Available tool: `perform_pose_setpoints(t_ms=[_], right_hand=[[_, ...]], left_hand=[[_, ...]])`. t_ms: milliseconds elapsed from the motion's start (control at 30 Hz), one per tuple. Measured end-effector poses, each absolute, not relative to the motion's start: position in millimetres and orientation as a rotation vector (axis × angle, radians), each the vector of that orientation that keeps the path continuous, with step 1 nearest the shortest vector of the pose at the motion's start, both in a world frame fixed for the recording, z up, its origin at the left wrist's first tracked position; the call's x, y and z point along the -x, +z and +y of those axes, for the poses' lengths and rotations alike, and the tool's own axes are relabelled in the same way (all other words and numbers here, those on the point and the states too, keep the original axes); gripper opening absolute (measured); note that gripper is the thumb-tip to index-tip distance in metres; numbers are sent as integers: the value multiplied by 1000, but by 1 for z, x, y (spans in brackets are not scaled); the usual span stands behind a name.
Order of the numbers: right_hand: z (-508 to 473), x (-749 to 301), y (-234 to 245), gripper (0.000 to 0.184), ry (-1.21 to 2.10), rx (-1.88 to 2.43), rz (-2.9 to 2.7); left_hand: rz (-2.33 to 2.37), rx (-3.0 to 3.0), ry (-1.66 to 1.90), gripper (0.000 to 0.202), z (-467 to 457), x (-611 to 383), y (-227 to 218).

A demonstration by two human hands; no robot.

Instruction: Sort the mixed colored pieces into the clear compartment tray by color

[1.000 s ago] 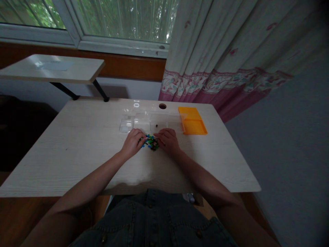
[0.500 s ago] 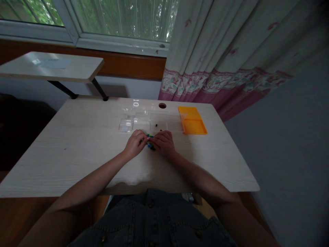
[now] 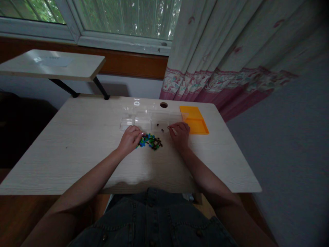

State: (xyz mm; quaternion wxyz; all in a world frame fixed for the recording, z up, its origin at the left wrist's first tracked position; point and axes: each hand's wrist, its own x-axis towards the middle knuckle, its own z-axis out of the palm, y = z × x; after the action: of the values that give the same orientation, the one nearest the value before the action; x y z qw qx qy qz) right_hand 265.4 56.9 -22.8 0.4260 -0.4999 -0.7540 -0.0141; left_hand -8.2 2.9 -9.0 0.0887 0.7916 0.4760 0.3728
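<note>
A loose pile of small blue, green and dark brown pieces (image 3: 151, 141) lies on the table in front of me. My left hand (image 3: 130, 140) rests at the pile's left edge, its thumb and fingertips pinched together; anything between them is too small to make out. Over the right part of a clear plastic divided box (image 3: 160, 118) is my right hand (image 3: 180, 134). Its thumb and forefinger are closed, and whatever they hold is too small to name. Two dark pieces (image 3: 157, 125) sit inside the box, left of my right fingertips.
An orange tray (image 3: 196, 126) stands right of the clear box, close to my right hand. Behind the box, the tabletop (image 3: 84, 144) has a round hole (image 3: 163, 105). A raised shelf (image 3: 77, 65) on black legs occupies the back left. A curtain (image 3: 205, 68) hangs behind.
My right hand has moved right and away from my left hand, from the pile to the clear box. My left hand has shifted slightly left, and the pile now shows between them.
</note>
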Motion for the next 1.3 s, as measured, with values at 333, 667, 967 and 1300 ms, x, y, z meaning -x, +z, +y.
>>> perform_pose_setpoints(t_ms=[333, 667, 967, 1300], right_hand=[[65, -269, -30, 19, -13, 1276, -1831], [65, -268, -30, 26, 61, 1228, -1956], [65, -269, -29, 26, 61, 1219, -1968], [65, -269, -28, 26, 60, 1210, -2004]], left_hand=[[1264, -2531, 928, 29, 5, 13, -9], [1202, -2563, 855, 27, 3, 13, -7], [1185, -2690, 674, 23, -2, 8, -5], [1235, -2742, 604, 20, -4, 6, -3]])
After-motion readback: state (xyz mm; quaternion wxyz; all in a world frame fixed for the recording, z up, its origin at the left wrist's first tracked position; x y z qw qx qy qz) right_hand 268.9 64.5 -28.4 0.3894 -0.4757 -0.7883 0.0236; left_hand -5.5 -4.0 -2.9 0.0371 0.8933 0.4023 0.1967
